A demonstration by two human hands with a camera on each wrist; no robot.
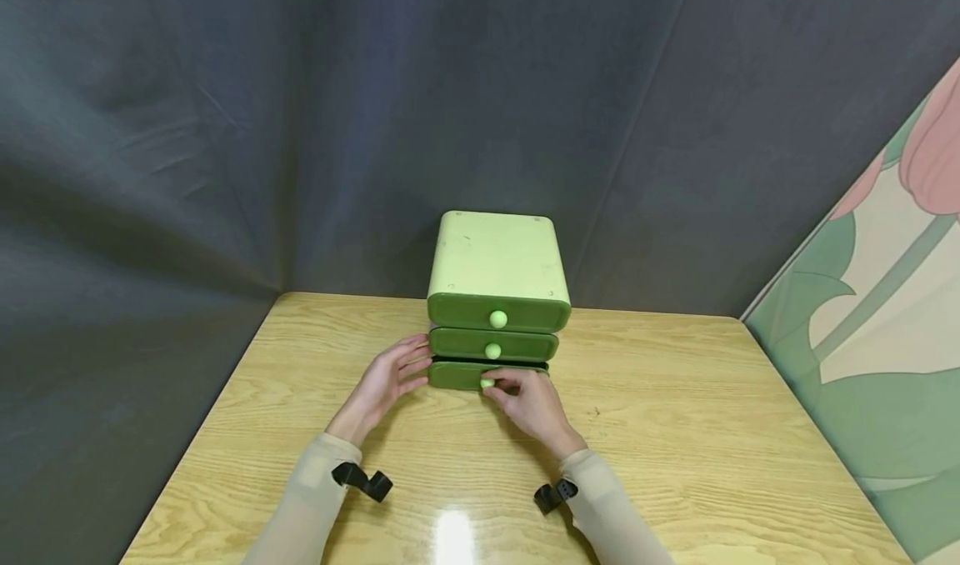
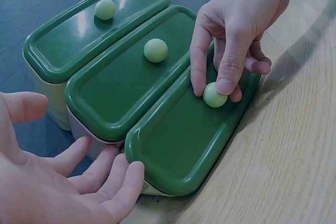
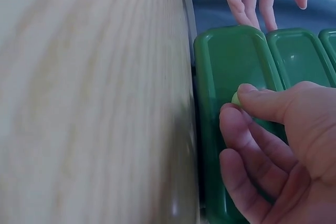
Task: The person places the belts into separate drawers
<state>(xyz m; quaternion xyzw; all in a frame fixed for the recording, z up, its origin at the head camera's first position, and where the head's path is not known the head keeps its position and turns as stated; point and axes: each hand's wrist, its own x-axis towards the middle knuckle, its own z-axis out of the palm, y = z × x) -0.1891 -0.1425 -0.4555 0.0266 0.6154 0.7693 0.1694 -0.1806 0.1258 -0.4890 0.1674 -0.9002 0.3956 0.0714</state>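
A small cabinet with a pale green top and dark green drawer fronts stands near the table's back. My right hand pinches the round light green knob of the bottom drawer between thumb and fingers. Above that drawer front, the head view shows a dark gap. My left hand is at the cabinet's left side, fingers extended, fingertips by the ends of the middle drawer and the bottom one. Whether those fingertips touch is hard to tell. The top drawer has its own round knob.
The cabinet stands on a light wood-grain table. Dark grey fabric hangs behind it and on the left. On the right is a panel with a tulip pattern. Each forearm carries a black wrist mount.
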